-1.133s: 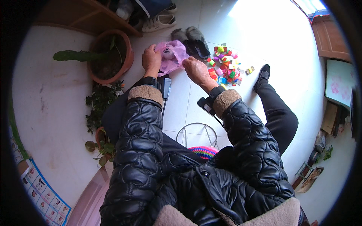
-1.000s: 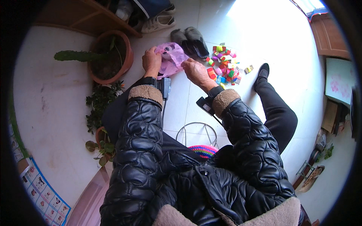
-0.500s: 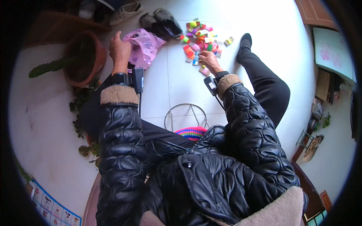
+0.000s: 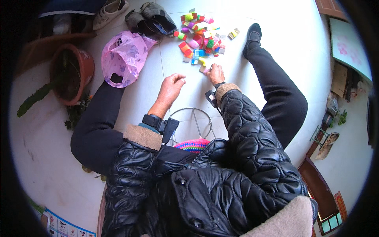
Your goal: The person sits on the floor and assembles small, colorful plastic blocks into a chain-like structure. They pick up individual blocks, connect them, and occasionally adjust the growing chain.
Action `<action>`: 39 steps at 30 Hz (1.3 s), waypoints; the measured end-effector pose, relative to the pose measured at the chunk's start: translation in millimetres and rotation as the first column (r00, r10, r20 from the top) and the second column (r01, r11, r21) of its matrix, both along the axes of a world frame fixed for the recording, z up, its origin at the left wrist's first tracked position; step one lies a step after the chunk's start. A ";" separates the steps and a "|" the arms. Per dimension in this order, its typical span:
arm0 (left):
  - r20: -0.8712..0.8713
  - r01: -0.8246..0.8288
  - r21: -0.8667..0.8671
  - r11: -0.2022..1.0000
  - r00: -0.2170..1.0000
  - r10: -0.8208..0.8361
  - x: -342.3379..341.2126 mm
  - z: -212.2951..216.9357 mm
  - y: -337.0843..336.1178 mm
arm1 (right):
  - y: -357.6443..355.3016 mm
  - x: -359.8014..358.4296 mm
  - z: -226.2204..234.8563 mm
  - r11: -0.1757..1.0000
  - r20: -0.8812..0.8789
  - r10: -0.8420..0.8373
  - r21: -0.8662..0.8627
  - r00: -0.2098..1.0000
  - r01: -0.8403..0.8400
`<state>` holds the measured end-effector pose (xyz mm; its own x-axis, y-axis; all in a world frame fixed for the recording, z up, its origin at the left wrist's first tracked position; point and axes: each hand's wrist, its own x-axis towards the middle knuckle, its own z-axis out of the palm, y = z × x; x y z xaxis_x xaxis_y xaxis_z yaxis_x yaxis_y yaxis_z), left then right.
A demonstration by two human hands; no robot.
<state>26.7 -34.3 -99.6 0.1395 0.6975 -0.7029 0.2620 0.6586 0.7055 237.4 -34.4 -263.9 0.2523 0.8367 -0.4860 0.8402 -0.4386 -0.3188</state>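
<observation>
A heap of small, brightly coloured bundles point(image 4: 196, 27), which look like thread wound on little cards, lies on the pale tiled floor. At its near edge my right hand point(image 4: 215, 74) is closed, its fingertips pinching a small pink bundle point(image 4: 204, 70) beside a yellow one point(image 4: 202, 61). My left hand point(image 4: 171, 89) hovers over the floor to the left, fingers half bent and a little apart, nothing visible in it. A pink plastic bag point(image 4: 125, 59) with a purple pattern stands open-mouthed by my left leg, apart from both hands.
Dark shoes point(image 4: 152, 19) stand beyond the bag, with a pale shoe point(image 4: 110, 15) farther left. A potted cactus point(image 4: 71, 75) is on the left. Between my legs is a round metal frame point(image 4: 191, 114) with a striped crocheted piece point(image 4: 192, 145). One bundle point(image 4: 233, 33) lies apart near my right foot.
My left hand has left the pink bag and come right and nearer. My right hand has shifted slightly nearer, to the heap's near edge. The whole view has shifted a little.
</observation>
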 end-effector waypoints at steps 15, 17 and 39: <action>-0.058 -0.120 0.036 0.992 0.991 0.122 -13.4 -17.4 6.8 | 52.2 -24.7 89.4 0.887 -0.870 -0.188 -0.349 0.455 -0.301; 0.051 -0.220 0.051 0.974 0.975 0.218 -13.0 -5.3 9.9 | 66.1 -31.4 125.2 0.887 -0.869 0.024 -0.210 0.495 -0.412; 0.557 -0.508 -0.126 0.852 0.675 0.485 -40.3 137.9 18.2 | 26.2 -30.6 280.1 0.967 -0.952 0.146 0.080 0.268 -0.243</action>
